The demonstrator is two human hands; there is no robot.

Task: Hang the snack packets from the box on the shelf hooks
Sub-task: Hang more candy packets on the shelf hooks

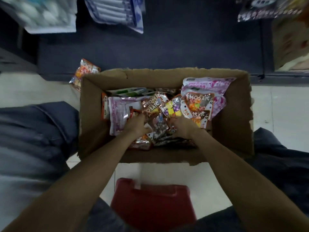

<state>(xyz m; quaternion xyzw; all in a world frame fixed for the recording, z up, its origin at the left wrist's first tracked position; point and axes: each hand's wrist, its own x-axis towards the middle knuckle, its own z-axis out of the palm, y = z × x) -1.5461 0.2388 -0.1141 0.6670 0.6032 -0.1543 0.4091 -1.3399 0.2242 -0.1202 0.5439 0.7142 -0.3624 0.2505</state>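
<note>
- Shelf base (pixel 150 47), dark and wide, across the top; hanging packets (pixel 115 12) blurred above it, hooks themselves not visible.
- Cardboard box (pixel 93 114) on the pale floor just in front of the shelf, open-topped, ragged rim; stiff enough to stay put while rummaged.
- Red stool (pixel 153 203) below the box, between the knees.
- Heap of snack packets (pixel 199 104) filling the box floor: glossy foil and plastic, light, soft, crinkly, likely slippery against each other. Best pinched at the flat sealed top edge, where a hang hole should sit; squeezing the middle risks crushing the contents.
- One stray packet (pixel 85 71) outside, leaning at the box's far left corner.
- Left hand (pixel 135 124) deep in the heap, fingers curled down among the packets; actual hold on one impossible to tell.
- Right hand (pixel 182 126) alongside, fingers likewise curled and buried in foil; grip unclear.
</note>
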